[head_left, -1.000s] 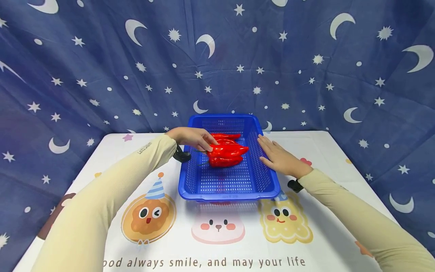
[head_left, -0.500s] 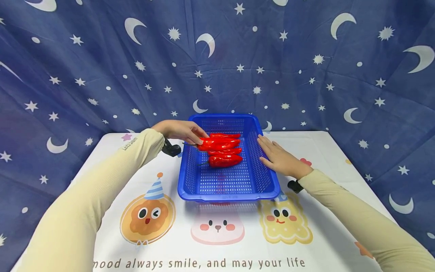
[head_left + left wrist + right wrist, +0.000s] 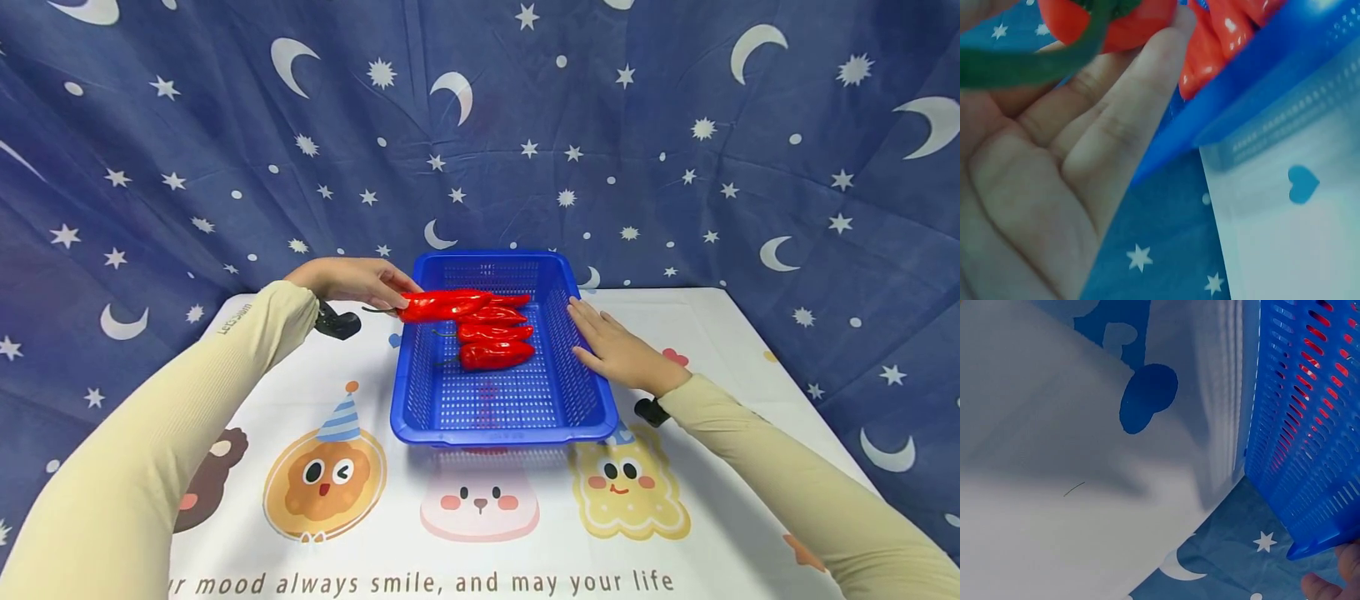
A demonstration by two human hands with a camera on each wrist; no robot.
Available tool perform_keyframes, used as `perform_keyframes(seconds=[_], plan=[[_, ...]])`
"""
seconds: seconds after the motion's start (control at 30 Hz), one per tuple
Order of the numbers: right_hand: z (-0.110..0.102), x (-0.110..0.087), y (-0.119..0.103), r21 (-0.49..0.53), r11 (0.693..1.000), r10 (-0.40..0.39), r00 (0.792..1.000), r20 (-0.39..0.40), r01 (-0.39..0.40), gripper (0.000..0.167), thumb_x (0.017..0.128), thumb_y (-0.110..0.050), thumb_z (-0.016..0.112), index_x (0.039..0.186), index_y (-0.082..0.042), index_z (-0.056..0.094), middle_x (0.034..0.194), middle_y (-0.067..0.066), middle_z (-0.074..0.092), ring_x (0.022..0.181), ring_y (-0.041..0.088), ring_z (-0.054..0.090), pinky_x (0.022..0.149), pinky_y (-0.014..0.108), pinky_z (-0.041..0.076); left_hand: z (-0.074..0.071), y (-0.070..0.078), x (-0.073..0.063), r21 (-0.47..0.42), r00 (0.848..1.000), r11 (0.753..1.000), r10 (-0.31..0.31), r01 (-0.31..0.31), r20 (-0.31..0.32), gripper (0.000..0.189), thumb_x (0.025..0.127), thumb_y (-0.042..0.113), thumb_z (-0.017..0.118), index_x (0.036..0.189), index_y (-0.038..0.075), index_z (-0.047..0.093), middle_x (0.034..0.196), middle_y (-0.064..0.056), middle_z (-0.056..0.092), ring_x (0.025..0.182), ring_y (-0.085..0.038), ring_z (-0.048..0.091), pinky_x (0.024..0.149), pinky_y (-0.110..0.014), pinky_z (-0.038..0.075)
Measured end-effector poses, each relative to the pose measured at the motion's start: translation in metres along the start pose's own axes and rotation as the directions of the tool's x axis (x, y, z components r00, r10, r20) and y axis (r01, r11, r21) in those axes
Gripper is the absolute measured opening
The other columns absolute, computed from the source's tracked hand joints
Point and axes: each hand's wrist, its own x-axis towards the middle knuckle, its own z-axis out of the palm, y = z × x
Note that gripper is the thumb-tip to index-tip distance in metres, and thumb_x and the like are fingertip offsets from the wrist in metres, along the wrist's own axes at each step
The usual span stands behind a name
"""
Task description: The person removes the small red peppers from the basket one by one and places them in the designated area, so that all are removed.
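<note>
My left hand (image 3: 356, 282) holds a long red pepper (image 3: 446, 305) near its stem end, over the left rim of a blue plastic basket (image 3: 504, 435). In the left wrist view the pepper's green stem (image 3: 1035, 65) crosses in front of the palm, and fingers (image 3: 1125, 112) support the red body from below. Several more red peppers (image 3: 497, 355) lie side by side in the basket, stems to the left. On the basket's right rim rests my right hand (image 3: 618, 348), its fingers extended. Only some of its fingertips (image 3: 1322, 587) show in the right wrist view, beside the basket's slotted wall (image 3: 1300, 425).
The basket stands toward the back of a table with a white printed cloth (image 3: 375, 508), which bears cartoon figures and lettering. A dark blue curtain (image 3: 495, 108) with moons and stars hangs behind and at both sides.
The left hand has lifted the pepper off the others and carried it left, to the basket's left rim. The other peppers lie uncovered. The right hand has stayed in place.
</note>
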Motion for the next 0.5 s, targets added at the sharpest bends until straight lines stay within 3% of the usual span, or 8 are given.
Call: perform_keyframes(seconds=[0.3,0.5], plan=[[0.0,0.0,0.001,0.011,1.0,0.005,1.0,0.001,-0.005,0.069,0.098,-0.033,0.041,0.15,0.0,0.009,0.158,0.017,0.006,0.146,0.035,0.009,0.117,0.056,0.009,-0.011,-0.02,-0.021,-0.033,0.994,0.998,-0.047,0.044,-0.096,0.049,0.093,0.015,0.056,0.135,-0.006,0.043,0.109,-0.005,0.065,0.1,-0.019,0.061,0.099,-0.036,0.048],[0.001,0.0,0.002,0.007,1.0,0.0,1.0,-0.003,0.0,0.069,0.098,-0.033,0.041,0.15,-0.001,0.009,0.158,0.017,0.006,0.146,0.034,0.009,0.117,0.056,0.01,-0.018,-0.039,-0.038,-0.047,0.986,0.996,-0.077,0.071,-0.149,0.053,0.092,0.017,0.057,0.136,-0.006,0.041,0.113,-0.006,0.062,0.101,-0.017,0.059,0.099,-0.034,0.049]])
